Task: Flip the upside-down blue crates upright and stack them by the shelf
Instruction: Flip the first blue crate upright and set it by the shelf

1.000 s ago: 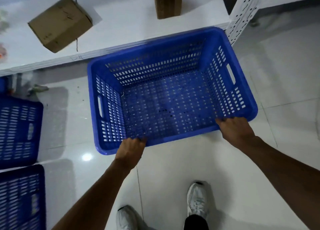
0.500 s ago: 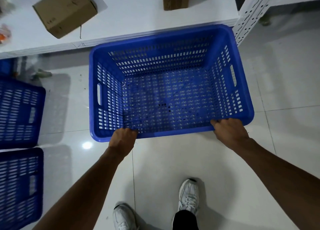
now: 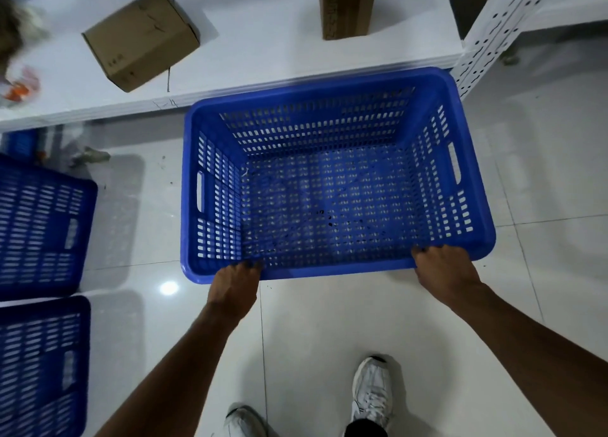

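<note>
Three blue crates in the head view. The main crate (image 3: 329, 186) is upright, open side up, empty apart from a few dark specks on its slotted bottom. Its far rim sits right at the front edge of the white shelf (image 3: 263, 51), next to the perforated upright (image 3: 487, 38) at right; whether it rests on the tiled floor (image 3: 329, 338) or is held just above, can't tell.

Left hand (image 3: 235, 287) is closed over the near rim toward the left corner, fingers curled inside the wall. Right hand (image 3: 444, 268) is closed over the same rim near the right corner, fingers also hooked inside. Both arms are extended forward.

Two more crates at the left edge, both cut off by the frame: far left crate (image 3: 42, 229) and near left crate (image 3: 39, 367), slotted faces up, apparently upside down, one in front of the other on the floor, apart from the main crate.

On the shelf: tilted box (image 3: 141, 38) at left, tall box (image 3: 347, 5) standing near the middle, blurred clutter (image 3: 19, 84) at far left.

White shoes (image 3: 371, 394) at the bottom, behind the crate.
</note>
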Demonstrator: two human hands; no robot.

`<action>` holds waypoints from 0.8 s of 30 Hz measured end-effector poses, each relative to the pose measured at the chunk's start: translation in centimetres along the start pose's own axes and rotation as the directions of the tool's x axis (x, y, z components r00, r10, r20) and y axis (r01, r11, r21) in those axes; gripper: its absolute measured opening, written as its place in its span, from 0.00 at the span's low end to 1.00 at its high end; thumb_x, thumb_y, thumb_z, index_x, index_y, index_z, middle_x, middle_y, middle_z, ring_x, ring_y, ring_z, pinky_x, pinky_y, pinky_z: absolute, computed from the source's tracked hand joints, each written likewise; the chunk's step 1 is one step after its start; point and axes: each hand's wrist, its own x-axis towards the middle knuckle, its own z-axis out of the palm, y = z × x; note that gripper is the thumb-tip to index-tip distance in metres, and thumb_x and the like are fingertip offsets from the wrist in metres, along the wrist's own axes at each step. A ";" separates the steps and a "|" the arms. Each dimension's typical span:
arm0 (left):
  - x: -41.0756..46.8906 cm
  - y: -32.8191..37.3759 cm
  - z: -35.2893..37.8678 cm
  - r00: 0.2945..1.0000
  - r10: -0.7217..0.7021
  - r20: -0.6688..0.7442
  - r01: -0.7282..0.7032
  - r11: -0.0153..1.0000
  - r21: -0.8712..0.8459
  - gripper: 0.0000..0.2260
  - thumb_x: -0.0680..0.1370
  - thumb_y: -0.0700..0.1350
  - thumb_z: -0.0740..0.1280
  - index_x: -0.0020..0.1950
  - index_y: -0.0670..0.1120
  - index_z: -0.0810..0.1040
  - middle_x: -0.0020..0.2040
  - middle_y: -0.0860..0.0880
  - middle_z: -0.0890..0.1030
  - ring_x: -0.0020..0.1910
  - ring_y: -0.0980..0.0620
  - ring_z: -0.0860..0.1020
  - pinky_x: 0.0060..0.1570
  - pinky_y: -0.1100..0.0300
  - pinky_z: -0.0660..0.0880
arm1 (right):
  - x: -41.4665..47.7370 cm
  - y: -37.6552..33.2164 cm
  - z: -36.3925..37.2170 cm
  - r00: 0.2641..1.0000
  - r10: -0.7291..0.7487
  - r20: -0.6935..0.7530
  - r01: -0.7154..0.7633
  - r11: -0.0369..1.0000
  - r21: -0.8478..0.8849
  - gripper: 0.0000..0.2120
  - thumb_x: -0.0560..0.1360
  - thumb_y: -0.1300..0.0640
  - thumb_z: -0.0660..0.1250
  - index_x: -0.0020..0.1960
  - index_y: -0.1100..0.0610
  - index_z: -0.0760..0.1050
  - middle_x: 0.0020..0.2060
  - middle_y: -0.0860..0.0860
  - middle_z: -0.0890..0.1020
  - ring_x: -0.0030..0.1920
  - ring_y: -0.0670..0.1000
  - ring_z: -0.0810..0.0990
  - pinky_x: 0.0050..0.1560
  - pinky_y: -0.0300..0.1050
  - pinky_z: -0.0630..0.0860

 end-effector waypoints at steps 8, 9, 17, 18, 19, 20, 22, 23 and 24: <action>0.8 0.4 0.5 0.987 0.152 -0.046 -0.156 0.983 -0.098 0.16 0.72 0.40 0.75 0.59 0.44 0.81 0.55 0.44 0.83 0.50 0.42 0.82 0.45 0.50 0.82 | 0.7 -3.7 -2.1 0.996 -0.085 0.023 0.079 0.977 0.196 0.14 0.76 0.55 0.66 0.61 0.55 0.75 0.50 0.54 0.84 0.51 0.56 0.83 0.46 0.48 0.78; 0.9 0.3 0.6 0.988 0.146 -0.045 -0.151 0.982 -0.118 0.16 0.74 0.41 0.74 0.61 0.45 0.80 0.57 0.44 0.82 0.52 0.42 0.82 0.48 0.50 0.82 | 0.7 -4.2 -2.0 0.995 -0.098 0.019 0.092 0.975 0.203 0.14 0.76 0.56 0.66 0.61 0.55 0.76 0.49 0.54 0.84 0.50 0.57 0.83 0.46 0.49 0.78; 0.5 -0.1 0.4 0.997 0.079 -0.017 -0.080 0.978 -0.191 0.15 0.78 0.39 0.68 0.64 0.46 0.79 0.60 0.45 0.81 0.56 0.43 0.80 0.55 0.52 0.78 | 0.8 -5.0 -1.9 0.992 -0.107 0.066 0.099 0.988 0.116 0.12 0.77 0.60 0.64 0.60 0.57 0.76 0.51 0.54 0.84 0.52 0.57 0.82 0.51 0.51 0.80; 0.4 0.0 0.4 0.998 0.064 -0.004 -0.063 0.980 -0.186 0.15 0.78 0.40 0.68 0.65 0.46 0.78 0.61 0.45 0.81 0.58 0.43 0.80 0.57 0.53 0.77 | 0.7 -5.0 -1.9 0.992 -0.106 0.071 0.097 0.989 0.115 0.12 0.77 0.60 0.64 0.61 0.57 0.76 0.52 0.54 0.83 0.53 0.56 0.82 0.52 0.51 0.80; 0.3 0.1 0.4 0.998 0.057 0.012 -0.054 0.983 -0.174 0.16 0.79 0.40 0.67 0.67 0.46 0.77 0.63 0.45 0.80 0.60 0.43 0.79 0.59 0.53 0.76 | 0.6 -5.1 -2.0 0.992 -0.098 0.075 0.088 0.989 0.120 0.13 0.77 0.60 0.64 0.61 0.57 0.76 0.52 0.54 0.83 0.53 0.56 0.82 0.53 0.51 0.80; 0.3 0.2 0.4 0.998 0.054 0.034 -0.048 0.987 -0.156 0.17 0.79 0.42 0.67 0.68 0.46 0.75 0.65 0.45 0.79 0.62 0.44 0.77 0.61 0.53 0.75 | 0.5 -5.2 -1.9 0.994 -0.083 0.076 0.072 0.989 0.133 0.13 0.77 0.60 0.64 0.61 0.57 0.76 0.53 0.54 0.83 0.54 0.56 0.82 0.53 0.51 0.79; 0.1 0.5 0.2 0.995 0.041 0.087 -0.030 0.992 -0.120 0.21 0.79 0.47 0.67 0.72 0.46 0.70 0.69 0.46 0.76 0.67 0.44 0.74 0.66 0.52 0.70 | 0.3 -5.4 -1.8 0.997 -0.048 0.066 0.037 0.986 0.163 0.14 0.76 0.59 0.66 0.62 0.57 0.75 0.55 0.54 0.82 0.56 0.56 0.81 0.56 0.51 0.78; 0.0 0.5 0.0 0.994 0.034 0.104 -0.022 0.994 -0.111 0.23 0.79 0.49 0.66 0.73 0.46 0.67 0.70 0.46 0.75 0.69 0.44 0.73 0.68 0.51 0.69 | 0.3 -5.5 -1.9 0.997 -0.029 0.071 0.016 0.984 0.177 0.15 0.76 0.58 0.67 0.63 0.57 0.75 0.56 0.54 0.81 0.57 0.56 0.80 0.57 0.50 0.77; -0.2 0.6 -0.1 0.993 0.029 0.113 -0.016 0.993 -0.114 0.25 0.79 0.51 0.66 0.74 0.46 0.66 0.71 0.46 0.74 0.69 0.44 0.72 0.69 0.51 0.68 | 0.2 -5.6 -2.0 0.996 -0.016 0.087 0.000 0.983 0.186 0.17 0.76 0.57 0.67 0.63 0.57 0.74 0.57 0.54 0.80 0.59 0.56 0.79 0.59 0.50 0.76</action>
